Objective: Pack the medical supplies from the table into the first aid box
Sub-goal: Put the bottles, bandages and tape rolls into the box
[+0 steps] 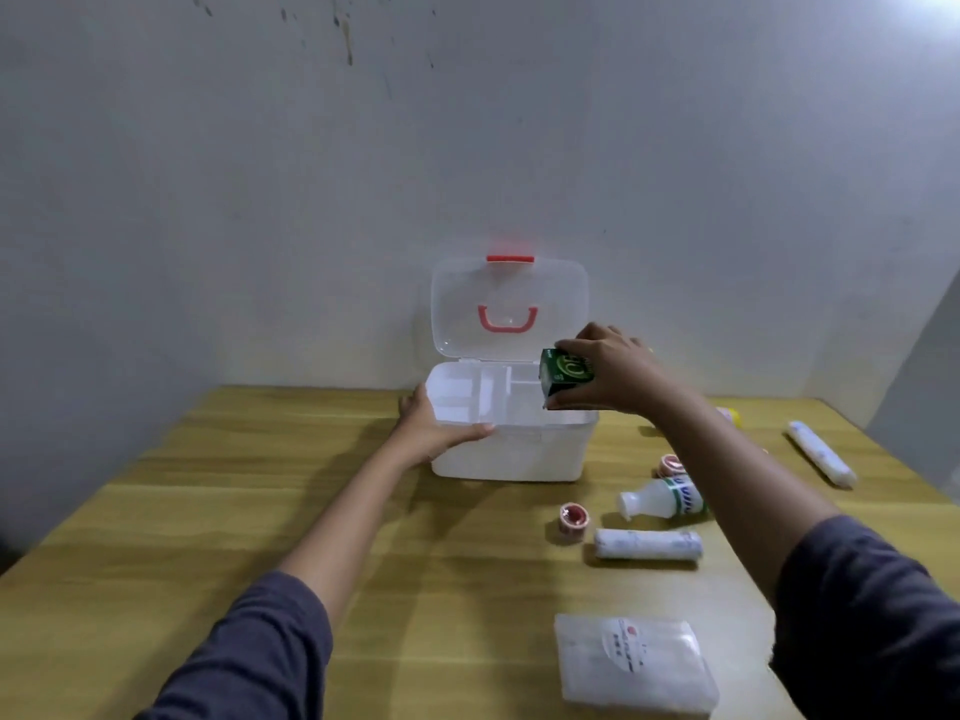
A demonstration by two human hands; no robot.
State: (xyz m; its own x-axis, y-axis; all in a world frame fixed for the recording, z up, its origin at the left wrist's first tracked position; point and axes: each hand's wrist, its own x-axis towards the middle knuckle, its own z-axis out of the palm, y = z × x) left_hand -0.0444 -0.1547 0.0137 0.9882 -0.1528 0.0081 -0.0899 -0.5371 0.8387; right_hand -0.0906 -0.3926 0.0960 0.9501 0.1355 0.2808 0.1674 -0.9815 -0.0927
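The white first aid box stands open on the wooden table, its clear lid with red handle upright against the wall. A white divided tray shows inside. My left hand grips the box's front left rim. My right hand holds a small green carton above the box's right side. Right of the box lie a white bottle, two bandage rolls, two tape rolls and a flat clear packet.
A grey wall rises directly behind the box. The table's right edge runs close past the far bandage roll. A small yellow-capped item peeks out behind my right forearm.
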